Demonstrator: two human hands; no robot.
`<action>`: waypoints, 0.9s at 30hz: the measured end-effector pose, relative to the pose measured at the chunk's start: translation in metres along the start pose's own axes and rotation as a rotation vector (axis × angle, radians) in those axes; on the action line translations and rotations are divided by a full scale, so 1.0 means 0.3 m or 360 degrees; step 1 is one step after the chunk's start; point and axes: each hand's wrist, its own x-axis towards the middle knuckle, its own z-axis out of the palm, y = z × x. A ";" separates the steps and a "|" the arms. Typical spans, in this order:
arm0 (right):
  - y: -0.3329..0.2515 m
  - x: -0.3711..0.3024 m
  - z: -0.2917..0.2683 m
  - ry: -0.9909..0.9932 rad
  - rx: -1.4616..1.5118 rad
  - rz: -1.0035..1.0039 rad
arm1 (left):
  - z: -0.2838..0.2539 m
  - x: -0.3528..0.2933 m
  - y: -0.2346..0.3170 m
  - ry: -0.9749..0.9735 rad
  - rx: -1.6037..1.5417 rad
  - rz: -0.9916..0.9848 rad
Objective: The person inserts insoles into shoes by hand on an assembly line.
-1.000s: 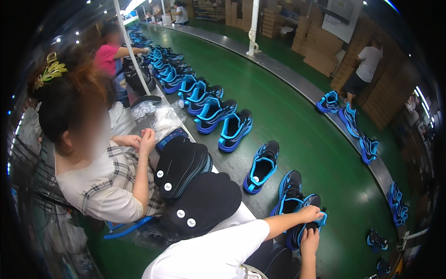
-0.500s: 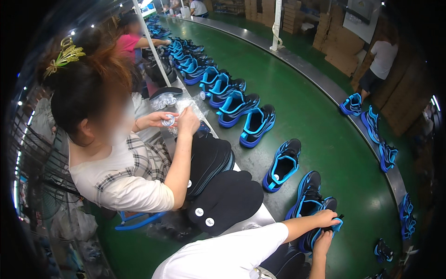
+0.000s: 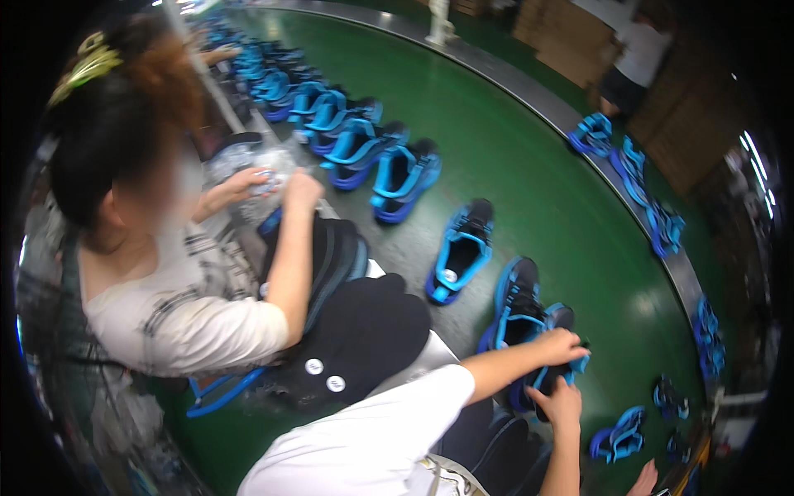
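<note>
In front of me, a black-and-blue sneaker (image 3: pixel 561 316) stands against another sneaker (image 3: pixel 519 285) on the near side of the green conveyor. My left hand (image 3: pixel 562 347) reaches over the nearer sneaker, its fingers closed at the bright-blue collar. Just below, my right hand (image 3: pixel 562 403) is beside the same shoe with its thumb spread from the fingers; blur hides whether it touches the upper. Black insoles (image 3: pixel 488 446) lie under my forearms. To the left, a larger pile of black insoles (image 3: pixel 364 322) bears white round stickers.
A co-worker (image 3: pixel 190 306) sits at my left, both hands at a small clear item beside plastic wrapping. A row of sneakers (image 3: pixel 397 178) runs along the green conveyor (image 3: pixel 529 182). More sneakers (image 3: pixel 616 436) are at lower right, near another person's hand (image 3: pixel 645 478). Cartons (image 3: pixel 571 50) stand beyond.
The view has swung, shifting the scene left and up. My right hand has loosened, its thumb now spread. My left hand stays at the collar. Another person's hand has appeared at lower right.
</note>
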 end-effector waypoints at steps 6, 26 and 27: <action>0.030 0.097 0.056 -0.0048 0.0093 -0.0268 | -0.040 0.008 -0.084 -0.0033 0.0228 0.0260; 0.046 0.201 0.248 -0.0089 -0.0119 -0.0394 | -0.003 0.024 -0.069 -0.0135 0.0053 -0.0082; 0.046 0.202 0.244 -0.0083 -0.0106 -0.0384 | -0.004 0.023 -0.081 -0.0148 0.0063 -0.0076</action>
